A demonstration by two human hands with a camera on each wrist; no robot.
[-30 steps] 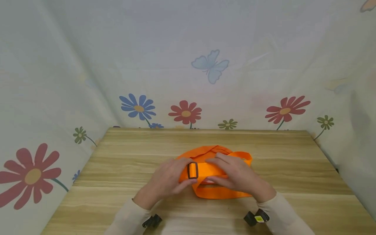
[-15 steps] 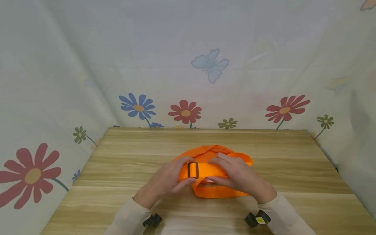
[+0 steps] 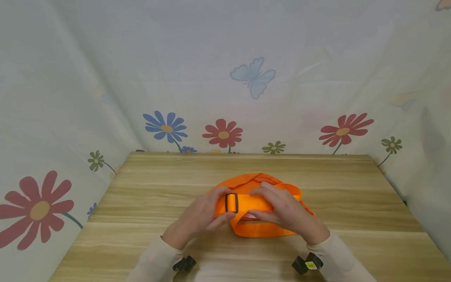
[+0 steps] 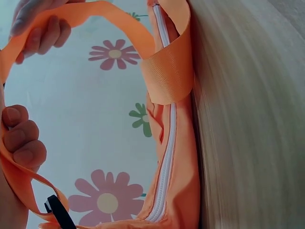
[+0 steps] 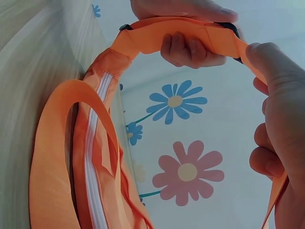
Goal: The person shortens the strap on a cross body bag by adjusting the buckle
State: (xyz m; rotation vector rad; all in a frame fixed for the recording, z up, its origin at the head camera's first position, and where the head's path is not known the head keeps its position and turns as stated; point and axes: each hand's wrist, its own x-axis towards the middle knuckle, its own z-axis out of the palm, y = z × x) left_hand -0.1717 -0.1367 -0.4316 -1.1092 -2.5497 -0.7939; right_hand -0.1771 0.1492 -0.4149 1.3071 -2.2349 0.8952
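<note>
In the head view an orange fabric bag (image 3: 243, 183) lies on the table, with a wide orange strap (image 3: 251, 203) raised over its near side. My left hand (image 3: 197, 217) grips the strap at the black slide buckle (image 3: 236, 203), thumb below and fingers above. To the right, my right hand (image 3: 289, 209) holds the same strap between thumb and fingers. The left wrist view shows a white zipper (image 4: 167, 167) along the bag, and the strap arching well away from it. A second buckle (image 5: 126, 27) sits lower on the strap in the right wrist view.
The wood-grain table (image 3: 158, 176) carries the bag near its middle. A loose strap loop (image 5: 50, 162) hangs beside the zipper. Behind and at the sides stands a pale curtain (image 3: 197, 58) printed with flowers and a butterfly.
Both hands keep their hold on the strap and have barely moved. Slightly more of the bag's right edge shows beyond my right hand.
</note>
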